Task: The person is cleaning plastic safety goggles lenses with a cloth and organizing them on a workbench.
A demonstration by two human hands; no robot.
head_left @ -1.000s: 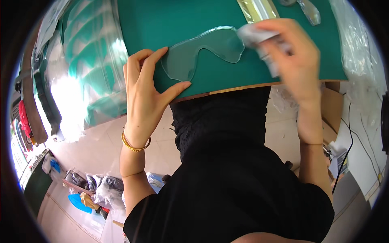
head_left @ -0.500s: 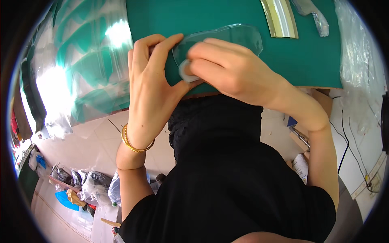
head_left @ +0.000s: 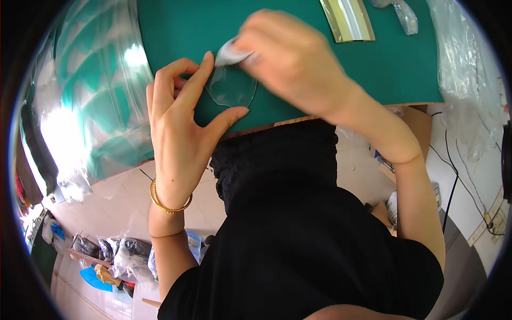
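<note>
A clear, curved-edged plastic lens (head_left: 231, 88) lies on a green-topped table (head_left: 384, 74), close to its near edge. My left hand (head_left: 178, 125), a gold bangle at its wrist, steadies the lens between forefinger and thumb at its left end. The forefinger rests by the top edge, the thumb by the bottom edge. My right hand (head_left: 296, 66), smeared by motion, grips a white cloth (head_left: 230, 55) that meets the lens at its upper edge. The right hand and cloth hide part of the lens.
Clear plastic sheeting (head_left: 114, 101) covers the table's left side. A gold-edged curved strip (head_left: 348, 21) and a clear wrapped piece (head_left: 406, 20) lie at the back right. Plastic film (head_left: 461, 80) hangs at the right. Bagged items (head_left: 130, 253) sit low on the left.
The right hand and cloth have moved up and left from the near edge to the lens's upper edge. The lens has turned, and the left hand sits slightly further left in view.
</note>
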